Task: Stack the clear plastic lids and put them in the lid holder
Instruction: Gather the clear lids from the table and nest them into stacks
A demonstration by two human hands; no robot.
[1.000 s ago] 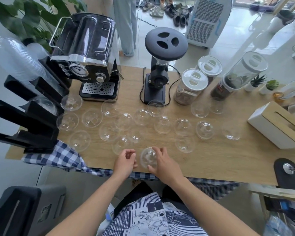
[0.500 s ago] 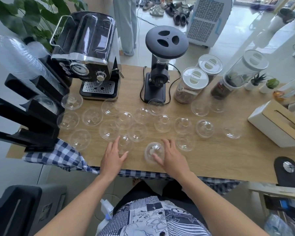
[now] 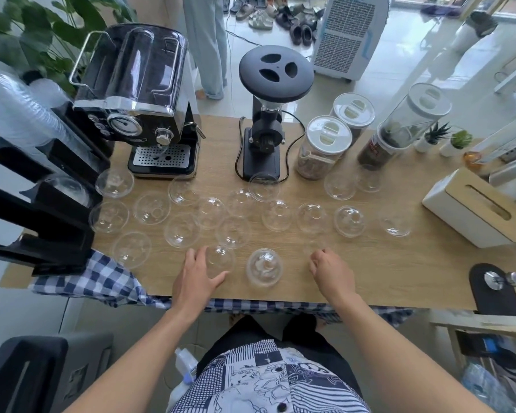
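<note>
Several clear dome lids (image 3: 182, 231) lie scattered over the wooden table (image 3: 399, 272). A short stack of lids (image 3: 264, 267) stands free near the front edge, between my hands. My left hand (image 3: 195, 274) cups a single lid (image 3: 222, 257), fingers on its left side and thumb under its near rim. My right hand (image 3: 331, 271) has its fingers curled at the near rim of a faint lid (image 3: 323, 245); whether they grip it is unclear. The black lid holder (image 3: 46, 222) stands at the table's left end with lids (image 3: 69, 189) in one slot.
An espresso machine (image 3: 137, 96), a grinder (image 3: 265, 120) and jars (image 3: 323, 147) line the back. A tissue box (image 3: 474, 207) sits at the right, a tamper mat (image 3: 495, 290) at the front right. A checked cloth (image 3: 102, 278) hangs at the front left. A person (image 3: 206, 40) stands behind.
My right hand has let go of the lid stack and moved right to another lid. My left hand has slid forward around the lid to the left of the stack.
</note>
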